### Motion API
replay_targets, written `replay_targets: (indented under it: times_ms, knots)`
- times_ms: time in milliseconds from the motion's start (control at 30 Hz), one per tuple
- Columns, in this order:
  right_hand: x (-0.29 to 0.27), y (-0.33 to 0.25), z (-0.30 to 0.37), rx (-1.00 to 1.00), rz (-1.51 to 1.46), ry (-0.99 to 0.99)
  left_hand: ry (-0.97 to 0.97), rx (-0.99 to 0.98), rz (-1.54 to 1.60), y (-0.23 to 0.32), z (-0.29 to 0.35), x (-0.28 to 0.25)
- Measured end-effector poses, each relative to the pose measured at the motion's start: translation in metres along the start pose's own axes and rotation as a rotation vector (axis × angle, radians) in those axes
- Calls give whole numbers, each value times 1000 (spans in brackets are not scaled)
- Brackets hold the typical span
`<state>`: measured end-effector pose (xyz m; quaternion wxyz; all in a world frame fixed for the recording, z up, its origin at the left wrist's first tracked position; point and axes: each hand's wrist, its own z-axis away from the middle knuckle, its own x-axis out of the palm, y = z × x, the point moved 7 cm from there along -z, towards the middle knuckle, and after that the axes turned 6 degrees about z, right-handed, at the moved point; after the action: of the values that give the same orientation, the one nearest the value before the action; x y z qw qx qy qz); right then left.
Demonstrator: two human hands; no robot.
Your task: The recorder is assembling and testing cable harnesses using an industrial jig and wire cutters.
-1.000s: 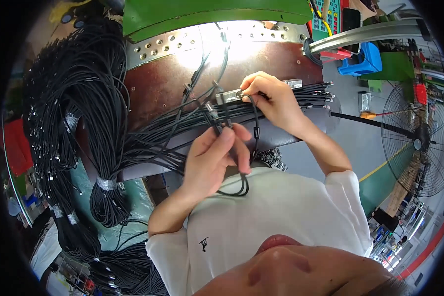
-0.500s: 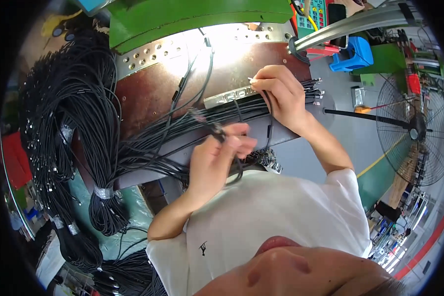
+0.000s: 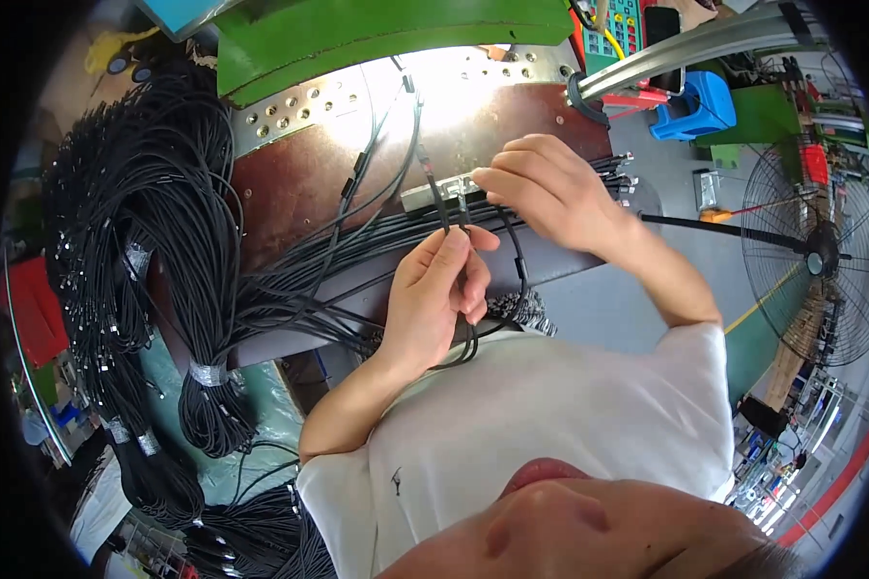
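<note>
My left hand [image 3: 433, 294] is closed on black cables [image 3: 442, 210], pinched between thumb and fingers. One cable's end stands up past the fingertips, left of a slim metal fixture [image 3: 420, 200]; another runs to the fixture's slot. My right hand [image 3: 555, 198] is at the fixture's right part, fingers bent and together, fingertips on or just over it. What they pinch, if anything, is hidden. A black cable with a thicker sleeve [image 3: 521, 268] hangs below that hand. Behind and below the fixture, a bundle of black cables [image 3: 309, 261] lies along the table edge.
Large bundles of black cables [image 3: 164, 193] hang at the left. Across the back of the brown worktop [image 3: 290, 179] stands a green machine frame [image 3: 386, 43] above a lit metal plate with holes [image 3: 294, 114]. A metal arm [image 3: 686, 53], a blue stool [image 3: 700, 104] and a fan [image 3: 821, 256] are at right.
My left hand has raised the cables upright beside the fixture. My right hand has shifted left and down onto the fixture; the small pale tip it pinched no longer shows.
</note>
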<state>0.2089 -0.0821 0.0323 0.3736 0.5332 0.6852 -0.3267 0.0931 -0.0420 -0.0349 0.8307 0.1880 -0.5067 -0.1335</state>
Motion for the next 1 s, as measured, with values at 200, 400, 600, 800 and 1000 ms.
replay_targets:
  times_ms: [200,400,600,800,1000]
  knots:
    - [-4,22,24,259,-15,173,-1,-53,-347,0,9,10]
    - [15,29,35,399,-152,2,-11,140,-28,16,2,9]
    - [15,27,36,392,-132,-119,15,-155,117,-7,-9,11]
    - [-12,15,25,269,-7,10,-117,-389,-78,-11,-14,40]
    - [11,40,64,547,-199,74,-212,114,-1097,38,-5,48]
